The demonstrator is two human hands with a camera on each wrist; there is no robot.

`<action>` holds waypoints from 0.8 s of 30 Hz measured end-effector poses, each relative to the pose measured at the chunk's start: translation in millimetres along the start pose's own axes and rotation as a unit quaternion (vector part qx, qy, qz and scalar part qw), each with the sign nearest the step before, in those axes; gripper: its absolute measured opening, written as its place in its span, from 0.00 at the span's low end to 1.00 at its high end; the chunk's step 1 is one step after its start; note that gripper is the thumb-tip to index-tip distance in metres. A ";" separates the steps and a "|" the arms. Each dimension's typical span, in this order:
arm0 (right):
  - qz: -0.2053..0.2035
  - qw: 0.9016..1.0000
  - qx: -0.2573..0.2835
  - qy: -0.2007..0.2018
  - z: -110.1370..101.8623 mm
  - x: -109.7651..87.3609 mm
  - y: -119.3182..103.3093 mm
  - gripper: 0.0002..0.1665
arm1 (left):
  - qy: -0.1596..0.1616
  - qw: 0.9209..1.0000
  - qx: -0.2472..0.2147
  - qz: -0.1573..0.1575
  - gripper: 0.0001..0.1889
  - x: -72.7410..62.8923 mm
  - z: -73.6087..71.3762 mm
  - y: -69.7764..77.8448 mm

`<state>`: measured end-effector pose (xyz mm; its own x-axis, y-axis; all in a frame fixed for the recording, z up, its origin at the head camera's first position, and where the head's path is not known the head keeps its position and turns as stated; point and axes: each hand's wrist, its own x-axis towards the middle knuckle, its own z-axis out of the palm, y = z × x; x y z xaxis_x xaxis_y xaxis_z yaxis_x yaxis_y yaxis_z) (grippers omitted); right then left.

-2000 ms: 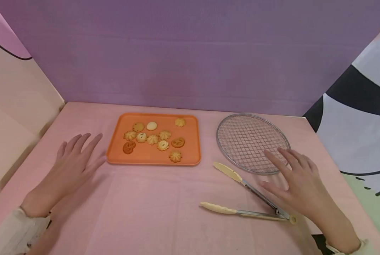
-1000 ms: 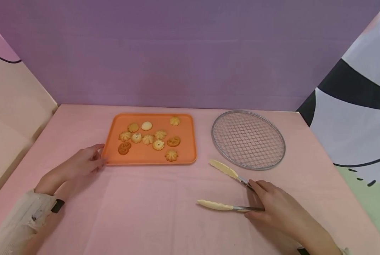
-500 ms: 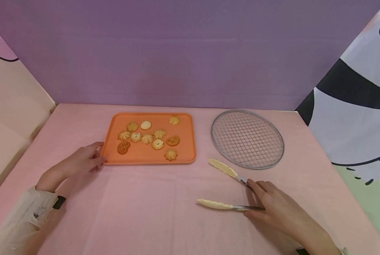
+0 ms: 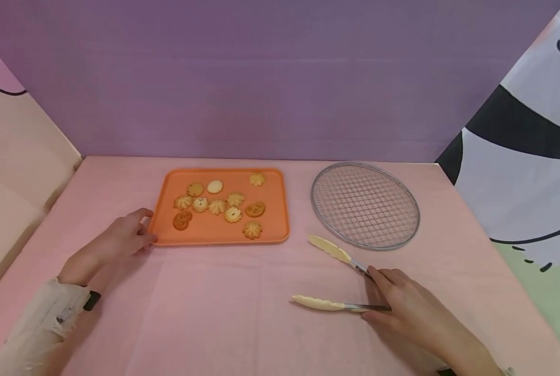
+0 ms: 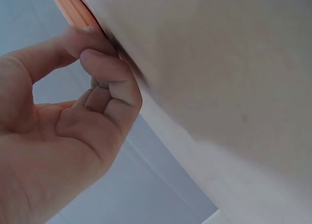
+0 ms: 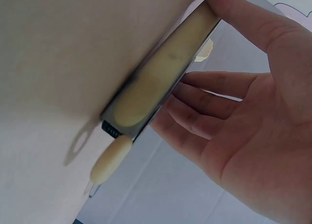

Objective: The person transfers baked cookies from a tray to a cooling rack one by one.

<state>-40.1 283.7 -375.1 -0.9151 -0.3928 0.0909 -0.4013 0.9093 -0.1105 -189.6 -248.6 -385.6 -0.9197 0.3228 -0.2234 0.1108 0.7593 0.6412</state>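
My left hand is at the near left corner of an orange rectangular tray. In the left wrist view, thumb and curled fingers pinch the tray's edge. Several small cookies lie on the tray, among them a pale round cookie and a brown pretzel-shaped one. On the right, my right hand holds spread metal tongs with cream tips, thumb on the near arm, fingers on the far one. The right wrist view shows the cream-lined arm of the tongs between thumb and fingers, and the hinge end lies low.
A round wire cooling rack lies behind the tongs, right of the tray. The pink-covered table meets a purple backdrop at the back and printed panels at both sides.
Both hands were apart from things two seconds ago. The left came to the tray's corner and pinched it; the right came down onto the tongs. During the last second both stay almost still.
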 end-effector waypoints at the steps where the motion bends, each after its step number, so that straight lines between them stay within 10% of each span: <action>1: 0.000 1.000 -0.001 0.001 0.1 0.1 -0.1 0.48 | 0.001 1.000 -0.002 -0.003 0.34 -0.4 -0.3 -0.6; 24: -0.070 0.978 0.082 0.179 -15.5 7.9 5.3 0.44 | 0.030 0.999 0.029 -0.006 0.36 0.1 -3.3 4.8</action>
<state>-48.8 287.6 -359.6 -0.7899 -0.4122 0.4540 -0.5500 0.8037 -0.2273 -190.3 -246.7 -380.2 -0.9421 0.2800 -0.1847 0.1197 0.7950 0.5947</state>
